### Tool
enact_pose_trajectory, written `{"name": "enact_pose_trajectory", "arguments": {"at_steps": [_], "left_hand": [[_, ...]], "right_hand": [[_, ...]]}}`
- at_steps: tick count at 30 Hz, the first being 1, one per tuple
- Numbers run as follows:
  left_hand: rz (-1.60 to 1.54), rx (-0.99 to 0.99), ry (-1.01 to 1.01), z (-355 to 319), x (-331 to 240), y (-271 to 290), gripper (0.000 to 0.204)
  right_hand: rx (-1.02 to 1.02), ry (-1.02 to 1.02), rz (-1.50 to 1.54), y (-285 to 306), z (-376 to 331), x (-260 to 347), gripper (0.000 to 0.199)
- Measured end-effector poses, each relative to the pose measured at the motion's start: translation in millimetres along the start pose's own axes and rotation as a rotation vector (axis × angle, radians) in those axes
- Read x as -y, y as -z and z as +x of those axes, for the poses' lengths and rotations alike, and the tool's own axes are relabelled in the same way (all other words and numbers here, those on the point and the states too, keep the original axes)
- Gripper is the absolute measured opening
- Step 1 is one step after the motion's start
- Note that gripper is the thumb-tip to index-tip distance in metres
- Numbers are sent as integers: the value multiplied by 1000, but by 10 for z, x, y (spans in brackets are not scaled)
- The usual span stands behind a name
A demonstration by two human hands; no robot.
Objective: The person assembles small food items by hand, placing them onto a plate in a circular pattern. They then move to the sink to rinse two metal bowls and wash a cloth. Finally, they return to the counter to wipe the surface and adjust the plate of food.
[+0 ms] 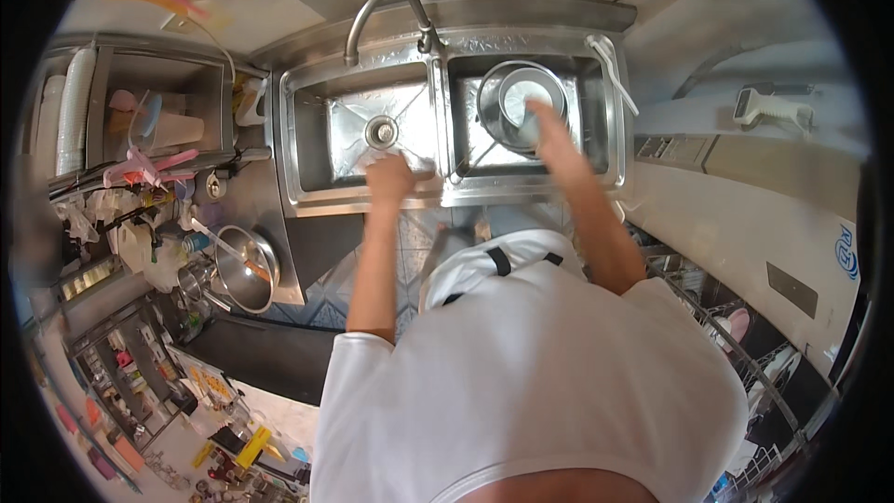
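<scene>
**Steel bowls in right sink basin, both hands at sink**

Steel bowl (523, 96) sits inside a bigger steel pan (492, 112), both in the right basin of the double sink (447, 194). Right hand (551, 135) reaches into that basin, fingertips on the bowl's near rim; fingers look stretched forward and fairly flat, not clearly gripping, blur makes it hard to tell. Left hand (389, 177) is at the front edge of the left basin, fingers curled down on a white cloth (396, 160) bunched under it, touching the rim. Drain (381, 131) sits mid left basin, just behind the cloth. Curved tap (384, 11) rises behind, over the divider between basins. White brush (612, 65) lies along the right basin's rim. Left of the sink, a steel pot (244, 268) stands on the counter, with a rack of cups and utensils (140, 144) beyond. White tool (771, 110) lies on the right counter, well apart.
</scene>
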State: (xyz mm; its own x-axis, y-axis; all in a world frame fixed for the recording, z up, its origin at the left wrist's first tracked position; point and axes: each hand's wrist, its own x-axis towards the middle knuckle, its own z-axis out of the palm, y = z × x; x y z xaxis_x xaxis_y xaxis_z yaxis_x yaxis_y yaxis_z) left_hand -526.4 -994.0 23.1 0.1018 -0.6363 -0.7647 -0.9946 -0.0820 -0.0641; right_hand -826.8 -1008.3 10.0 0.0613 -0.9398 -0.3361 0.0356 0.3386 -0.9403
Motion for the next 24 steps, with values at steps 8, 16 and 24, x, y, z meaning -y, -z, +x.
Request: {"name": "enact_pose_trajectory", "arguments": {"at_steps": [8, 16, 24], "left_hand": [[-2066, -17, -118, -312, -186, -1191, 42], [-2417, -166, -412, -1152, 635, -1292, 46], [-1491, -388, -737, -2532, 854, -1741, 54]], "right_hand": [[175, -133, 160, -1263, -604, -353, 50], [164, 18, -290, -1521, -1120, -830, 49], [739, -501, 534, -2357, -1976, -1384, 34]]}}
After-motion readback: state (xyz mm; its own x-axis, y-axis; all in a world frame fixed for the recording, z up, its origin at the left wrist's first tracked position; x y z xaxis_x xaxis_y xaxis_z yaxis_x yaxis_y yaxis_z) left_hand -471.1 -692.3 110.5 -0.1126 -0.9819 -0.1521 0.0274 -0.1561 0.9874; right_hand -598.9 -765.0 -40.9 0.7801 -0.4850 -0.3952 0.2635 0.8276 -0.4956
